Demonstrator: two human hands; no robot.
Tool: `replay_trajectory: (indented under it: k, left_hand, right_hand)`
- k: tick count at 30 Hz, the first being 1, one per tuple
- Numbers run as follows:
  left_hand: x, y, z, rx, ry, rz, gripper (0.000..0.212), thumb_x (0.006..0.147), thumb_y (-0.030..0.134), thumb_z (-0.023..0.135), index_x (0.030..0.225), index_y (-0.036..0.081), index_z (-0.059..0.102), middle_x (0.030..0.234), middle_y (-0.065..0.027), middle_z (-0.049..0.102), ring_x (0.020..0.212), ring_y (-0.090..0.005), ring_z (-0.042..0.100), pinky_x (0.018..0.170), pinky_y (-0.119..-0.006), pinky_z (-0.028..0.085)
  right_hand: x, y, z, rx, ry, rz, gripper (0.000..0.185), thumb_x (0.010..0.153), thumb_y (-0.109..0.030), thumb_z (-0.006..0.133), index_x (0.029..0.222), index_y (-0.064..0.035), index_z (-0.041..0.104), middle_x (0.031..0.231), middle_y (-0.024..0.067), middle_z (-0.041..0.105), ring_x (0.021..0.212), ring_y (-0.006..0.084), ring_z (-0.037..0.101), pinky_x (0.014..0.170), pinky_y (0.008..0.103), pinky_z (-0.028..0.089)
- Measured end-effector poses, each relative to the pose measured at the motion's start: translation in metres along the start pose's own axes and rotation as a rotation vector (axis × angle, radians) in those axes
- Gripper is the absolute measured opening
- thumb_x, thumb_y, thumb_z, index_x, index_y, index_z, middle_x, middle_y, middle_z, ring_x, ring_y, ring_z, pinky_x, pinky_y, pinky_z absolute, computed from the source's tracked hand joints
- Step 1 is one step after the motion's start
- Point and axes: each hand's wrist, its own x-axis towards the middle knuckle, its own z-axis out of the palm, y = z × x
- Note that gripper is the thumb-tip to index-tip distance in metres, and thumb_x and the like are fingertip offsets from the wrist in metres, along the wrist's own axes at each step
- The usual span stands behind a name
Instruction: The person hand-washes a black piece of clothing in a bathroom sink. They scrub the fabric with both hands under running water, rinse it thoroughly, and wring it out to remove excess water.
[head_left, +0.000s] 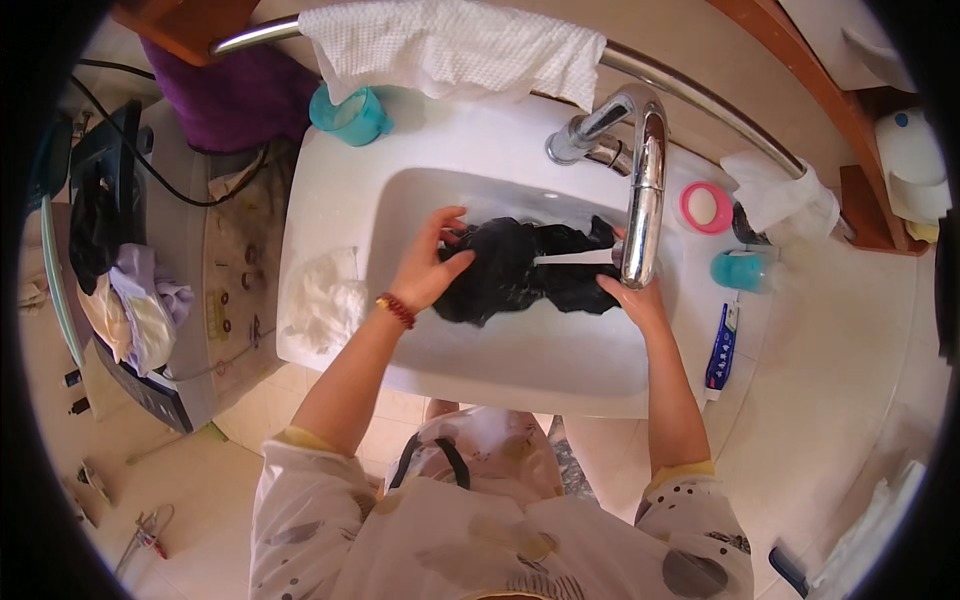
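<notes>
A wet black cloth garment (499, 266) lies in the basin of a white sink (465, 367). My left hand (433, 262) rests at the garment's left end, fingers apart and curved, the thumb over the cloth. At the right end, my right hand (634, 292) has its thumb on the black cloth, with its other fingers partly hidden behind the chrome faucet (643, 195). A stream of water (577, 257) runs across the view of the garment from the spout. Crumpled whitish cloth (322, 304) sits on the sink's left ledge.
A turquoise cup (349, 116) stands at the sink's back left. A white towel (450, 49) hangs over the metal rail (705, 105). On the right are a pink soap dish (705, 208), a turquoise container (739, 270) and a toothpaste tube (721, 351). Clothes (142, 307) lie at far left.
</notes>
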Motion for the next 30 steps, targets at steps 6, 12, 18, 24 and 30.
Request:
replay_trajectory:
  k: [6, 12, 18, 24, 30]
  left_hand:
    - [0.029, -0.05, 0.044, -0.053, -0.01, -0.271, 0.072, 0.091, 0.035, 0.068, 0.15, 0.009, 0.035, 0.143, -0.0161, 0.05, 0.135, -0.0269, 0.044, 0.111, -0.038, 0.035]
    - [0.041, -0.032, 0.052, 0.054, -0.171, -0.292, 0.046, 0.088, 0.032, 0.07, 0.124, 0.005, 0.062, 0.139, -0.0151, 0.052, 0.131, -0.0301, 0.046, 0.106, -0.039, 0.041]
    - [-0.031, -0.027, 0.032, 0.669, -0.26, 0.457, 0.03, 0.084, 0.022, 0.068, 0.108, 0.006, 0.062, 0.135, -0.0148, 0.051, 0.129, -0.0356, 0.045, 0.105, -0.045, 0.042]
    - [-0.014, -0.051, 0.07, 0.841, -0.101, 0.35, 0.04, 0.078, 0.023, 0.072, 0.11, 0.005, 0.057, 0.114, -0.0146, 0.055, 0.107, -0.0354, 0.051, 0.089, -0.049, 0.045]
    - [0.019, -0.059, 0.092, 0.748, 0.176, 0.015, 0.035, 0.087, 0.035, 0.064, 0.102, 0.004, 0.062, 0.098, -0.0188, 0.065, 0.096, -0.0372, 0.06, 0.082, -0.046, 0.05]
  right_hand:
    - [0.029, 0.065, 0.108, -0.227, 0.299, -0.073, 0.064, 0.088, -0.044, 0.068, 0.135, -0.004, 0.05, 0.115, 0.022, 0.06, 0.108, 0.0343, 0.06, 0.093, 0.0429, 0.048]
    - [0.039, 0.007, 0.116, 0.009, 0.016, -0.221, 0.038, 0.08, -0.026, 0.079, 0.108, -0.0049, 0.064, 0.104, 0.0147, 0.066, 0.094, 0.0304, 0.063, 0.084, 0.0402, 0.049]
    - [-0.05, -0.018, 0.096, -0.283, -0.078, -0.364, 0.025, 0.083, -0.021, 0.072, 0.103, -0.0091, 0.062, 0.117, 0.0149, 0.06, 0.1, 0.0373, 0.06, 0.084, 0.0458, 0.05]
    - [-0.003, 0.006, 0.158, -0.486, 0.131, -0.428, 0.019, 0.079, -0.02, 0.065, 0.093, -0.0075, 0.063, 0.101, 0.0121, 0.059, 0.094, 0.0343, 0.055, 0.077, 0.0476, 0.042]
    - [0.061, -0.003, 0.166, -0.547, 0.044, -0.162, 0.022, 0.093, -0.022, 0.059, 0.079, -0.0061, 0.062, 0.076, 0.0137, 0.062, 0.07, 0.0399, 0.061, 0.066, 0.0479, 0.049]
